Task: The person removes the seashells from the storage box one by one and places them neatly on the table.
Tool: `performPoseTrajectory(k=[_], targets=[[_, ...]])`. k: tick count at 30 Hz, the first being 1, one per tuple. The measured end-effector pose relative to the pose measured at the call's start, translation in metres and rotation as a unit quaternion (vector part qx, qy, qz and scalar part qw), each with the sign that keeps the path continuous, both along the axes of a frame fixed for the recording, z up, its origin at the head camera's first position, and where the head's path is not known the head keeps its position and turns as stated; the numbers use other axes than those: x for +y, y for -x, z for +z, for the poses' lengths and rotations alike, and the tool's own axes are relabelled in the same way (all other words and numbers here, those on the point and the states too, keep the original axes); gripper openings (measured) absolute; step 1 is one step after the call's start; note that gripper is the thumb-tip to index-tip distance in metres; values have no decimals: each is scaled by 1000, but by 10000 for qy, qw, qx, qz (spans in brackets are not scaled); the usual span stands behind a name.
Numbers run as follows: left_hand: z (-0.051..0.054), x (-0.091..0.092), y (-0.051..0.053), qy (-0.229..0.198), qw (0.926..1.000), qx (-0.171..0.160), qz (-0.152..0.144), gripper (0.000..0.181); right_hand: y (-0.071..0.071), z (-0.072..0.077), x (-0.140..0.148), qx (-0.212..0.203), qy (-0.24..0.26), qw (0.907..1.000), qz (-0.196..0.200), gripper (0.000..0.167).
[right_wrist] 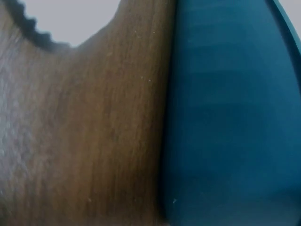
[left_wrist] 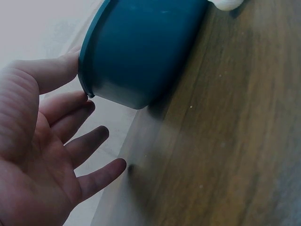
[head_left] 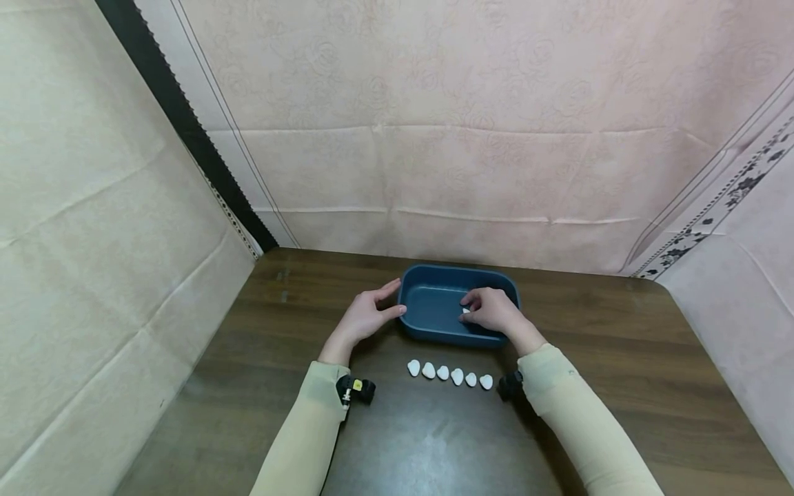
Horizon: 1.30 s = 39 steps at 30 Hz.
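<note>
A blue rectangular tub [head_left: 434, 336] stands on the wooden table. My left hand [head_left: 367, 313] is at its left end, thumb and fingertips touching the rim; the left wrist view shows the other fingers spread and mostly straight. Reaching into the tub, my right hand [head_left: 492, 308] pinches a small white pebble-like piece [head_left: 465, 311] between thumb and fingers, mostly hidden. In front of the tub lies a row of several similar white pieces [head_left: 457, 376]. One white piece [right_wrist: 75, 19] looms large and blurred in the right wrist view, where my right hand is out of sight.
The brown table [head_left: 298, 413] reaches back to a pale pink patterned cloth [head_left: 465, 172]. More pale cloth hangs at the left [head_left: 124, 241] and right [head_left: 744, 296]. A dark camera is strapped on each wrist.
</note>
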<state>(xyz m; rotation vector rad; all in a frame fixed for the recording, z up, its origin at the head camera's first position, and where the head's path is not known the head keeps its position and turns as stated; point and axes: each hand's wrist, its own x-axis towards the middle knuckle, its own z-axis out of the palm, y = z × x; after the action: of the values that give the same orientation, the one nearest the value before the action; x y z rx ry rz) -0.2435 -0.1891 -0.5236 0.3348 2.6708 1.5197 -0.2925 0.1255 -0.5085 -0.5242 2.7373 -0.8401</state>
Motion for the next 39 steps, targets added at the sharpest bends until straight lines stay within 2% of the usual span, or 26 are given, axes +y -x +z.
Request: performPoseTrajectory(k=[6, 15, 19, 23, 29, 39], targets=[[1, 1, -1, -15, 10000, 12, -3, 63, -2, 2, -1, -61, 46, 9999, 111, 27], [0, 1, -1, 24, 10000, -31, -15, 63, -4, 1, 0, 8, 139, 9999, 47, 22], [-1, 1, -1, 40, 10000, -85, -20, 63, -8, 5, 2, 114, 419, 9990, -87, 23], [1, 1, -1, -1, 10000, -65, -24, 64, -15, 16, 4, 397, 787, 9958, -227, 24], [1, 1, 0, 14, 10000, -37, -47, 65, -43, 30, 16, 572, 1247, 9896, -423, 29], [1, 1, 0, -19, 10000, 5, -51, 63, -102, 26, 58, 426, 1554, 9857, -499, 28]])
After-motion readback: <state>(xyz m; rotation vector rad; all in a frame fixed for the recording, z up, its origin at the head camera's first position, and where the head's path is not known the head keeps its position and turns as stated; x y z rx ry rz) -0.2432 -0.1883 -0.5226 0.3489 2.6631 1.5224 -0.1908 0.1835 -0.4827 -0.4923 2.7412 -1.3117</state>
